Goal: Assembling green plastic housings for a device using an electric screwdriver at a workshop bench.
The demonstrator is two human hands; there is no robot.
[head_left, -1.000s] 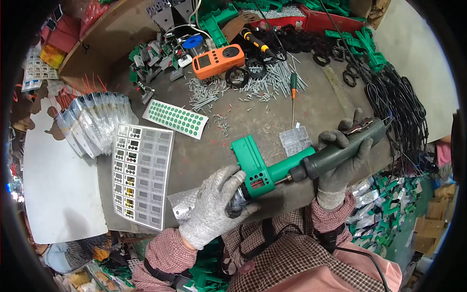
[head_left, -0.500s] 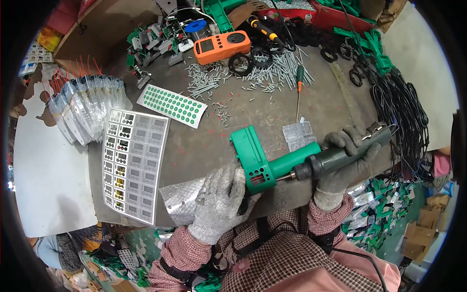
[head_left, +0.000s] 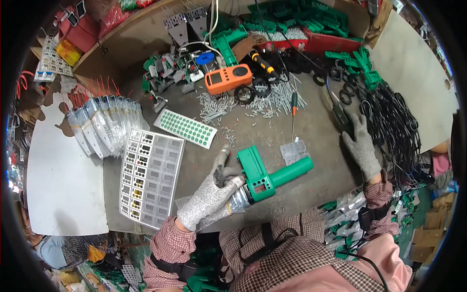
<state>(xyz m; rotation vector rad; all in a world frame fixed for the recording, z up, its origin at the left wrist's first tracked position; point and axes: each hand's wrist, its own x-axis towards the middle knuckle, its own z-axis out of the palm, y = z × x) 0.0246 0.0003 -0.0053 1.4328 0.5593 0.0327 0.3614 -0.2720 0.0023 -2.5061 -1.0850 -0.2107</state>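
Left gloved hand [head_left: 211, 192] clamped on green plastic gun-shaped tool [head_left: 265, 173], clear film bag [head_left: 295, 151] just beyond; right gloved hand [head_left: 359, 141] splayed open on black cable bundle [head_left: 394, 121].

A worn grey workbench [head_left: 311, 131] fills the space — a wooden shelf board [head_left: 146, 34] behind, a white panel [head_left: 58, 180] alongside, evenly lit.

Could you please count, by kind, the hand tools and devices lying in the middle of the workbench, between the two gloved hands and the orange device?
Green tool body, held by the left hand: 1
Orange handheld meter: 1
Green-handled screwdriver: 1
Yellow-and-black screwdriver: 1
Total: 4
The right hand rests by the black cables, uncounted.
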